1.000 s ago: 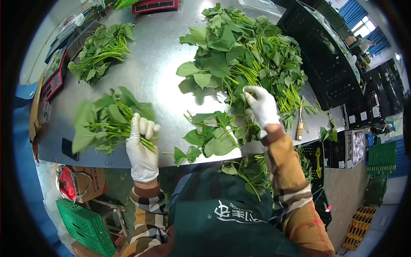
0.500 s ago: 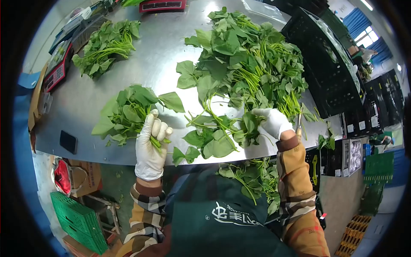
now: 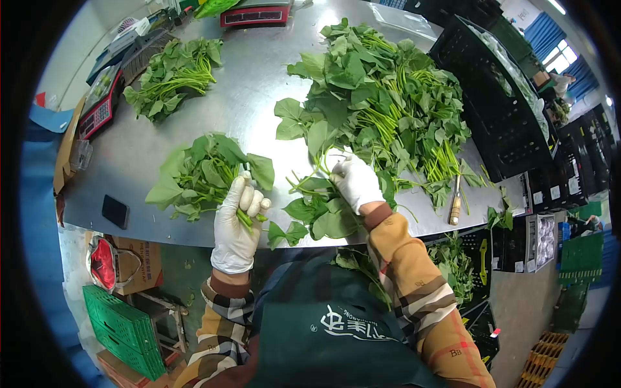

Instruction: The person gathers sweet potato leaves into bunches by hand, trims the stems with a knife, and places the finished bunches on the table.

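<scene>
My left hand point(image 3: 236, 223), in a white glove, is closed around the stems of a bunch of leafy greens point(image 3: 200, 173), its leaves pointing away to the upper left. My right hand point(image 3: 357, 182), gloved too, has thumb and fingers pinched at a thin green stem just left of the big heap. Below and left of it lie loose leafy sprigs point(image 3: 310, 212) near the table's front edge. A large heap of leafy greens point(image 3: 381, 97) spreads beyond my right hand, cut stems toward the right. Another bunch of greens point(image 3: 178, 81) rests at the far left.
Red scales point(image 3: 254, 14) stand at the back and another red scale point(image 3: 100, 110) at the left. A phone point(image 3: 115, 211) lies near the front left edge. A wooden-handled tool point(image 3: 455, 208) is at right, beside a black crate point(image 3: 482, 97). Green crates point(image 3: 123, 330) sit below left.
My right hand has moved left from the heap's lower edge to the loose stems, uncovering the wooden-handled tool. My left hand keeps its bunch. The view has shifted slightly.
</scene>
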Demonstrator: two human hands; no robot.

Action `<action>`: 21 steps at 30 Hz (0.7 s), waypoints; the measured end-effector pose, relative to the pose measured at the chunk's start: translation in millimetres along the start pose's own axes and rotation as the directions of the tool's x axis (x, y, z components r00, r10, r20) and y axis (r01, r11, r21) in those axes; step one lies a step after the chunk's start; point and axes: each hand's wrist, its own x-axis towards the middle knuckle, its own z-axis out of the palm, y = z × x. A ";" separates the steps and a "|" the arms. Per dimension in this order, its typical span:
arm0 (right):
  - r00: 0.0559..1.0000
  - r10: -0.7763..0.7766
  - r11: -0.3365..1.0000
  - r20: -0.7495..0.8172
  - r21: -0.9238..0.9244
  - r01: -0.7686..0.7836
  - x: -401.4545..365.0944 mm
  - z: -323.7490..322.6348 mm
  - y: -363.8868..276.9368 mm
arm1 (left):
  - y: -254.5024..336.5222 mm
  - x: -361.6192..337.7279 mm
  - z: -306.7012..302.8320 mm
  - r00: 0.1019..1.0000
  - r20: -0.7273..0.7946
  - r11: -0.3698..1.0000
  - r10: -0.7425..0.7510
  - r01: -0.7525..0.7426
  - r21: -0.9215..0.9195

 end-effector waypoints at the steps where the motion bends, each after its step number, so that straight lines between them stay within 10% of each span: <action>1: 0.998 0.064 0.990 -0.002 0.127 -0.063 3.0 -12.6 -5.4 | 1.1 -0.1 -0.5 1.000 -0.006 1.000 0.006 -0.006 0.004; 3: 0.972 0.143 0.512 0.188 0.826 -0.235 0.6 -65.6 -22.0 | 0.8 -0.9 -1.6 1.000 -0.024 1.000 0.015 -0.015 0.008; 5: 0.974 0.217 0.005 0.063 0.998 -0.066 -2.7 -84.9 -10.9 | -2.4 -1.6 -0.3 1.000 -0.020 1.000 0.020 -0.019 0.019; 8: 0.946 0.265 0.479 0.186 0.826 -0.297 -27.6 -96.8 6.0 | -13.3 -2.6 8.8 0.997 -0.082 0.999 -0.015 0.019 0.047; 11: 0.952 0.264 0.221 0.155 0.951 -0.216 -48.8 -88.1 1.7 | -29.9 -6.0 19.5 0.989 -0.129 0.995 -0.067 0.076 0.066; 14: 0.967 0.209 0.297 0.148 0.932 -0.207 -69.0 -92.0 -35.2 | -44.3 -10.4 20.6 0.994 -0.056 0.953 -0.099 0.111 0.281; 17: 0.971 0.124 0.457 0.202 0.857 -0.237 -85.4 -82.9 -56.2 | -58.4 -15.1 42.5 0.995 -0.036 0.903 -0.089 0.096 0.418; 18: 0.991 0.083 0.741 0.106 0.658 -0.133 -89.3 -78.8 -57.6 | -60.0 -15.5 41.5 0.986 -0.031 0.902 -0.163 0.162 0.400; 21: 1.000 0.000 0.830 0.024 0.557 -0.014 -94.1 -65.9 -56.7 | -72.3 -17.8 36.9 0.991 -0.055 0.908 -0.120 0.132 0.398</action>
